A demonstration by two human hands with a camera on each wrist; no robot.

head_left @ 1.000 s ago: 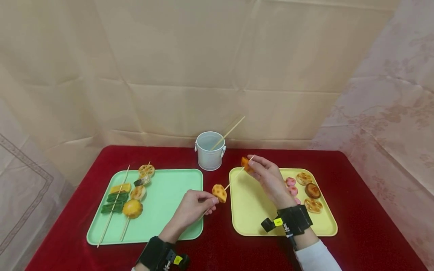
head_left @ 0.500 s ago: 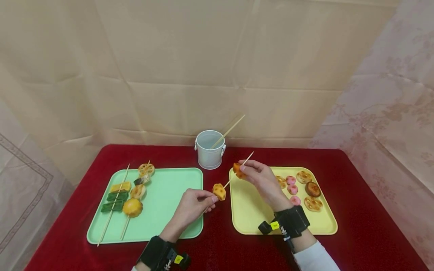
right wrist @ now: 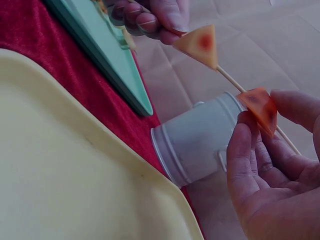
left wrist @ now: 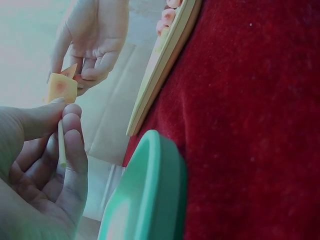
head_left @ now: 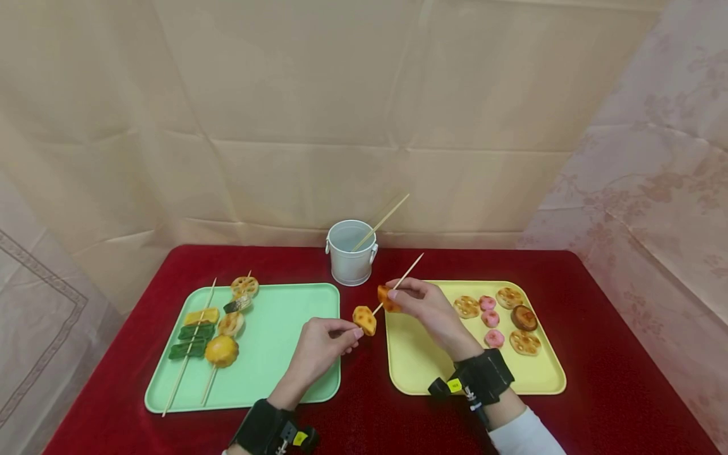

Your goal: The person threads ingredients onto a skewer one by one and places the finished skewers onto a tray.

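A thin wooden skewer slants up to the right between the two hands. My left hand pinches its lower part, just below a yellow wedge-shaped food piece with brown spots. My right hand pinches an orange wedge-shaped piece between thumb and fingers. The skewer runs through this orange piece, and its tip sticks out beyond. A short stretch of bare skewer separates the two pieces. In the left wrist view the skewer's lower end pokes out below the left fingers.
A green tray at left holds two loaded skewers. On the yellow tray at right lie lotus root slices, pink rings and a brown round piece. Behind stands a white bucket with a skewer in it.
My right hand has slid the orange piece down the skewer, left toward the yellow piece, and more of the tip shows. The left hand has stayed nearly still.
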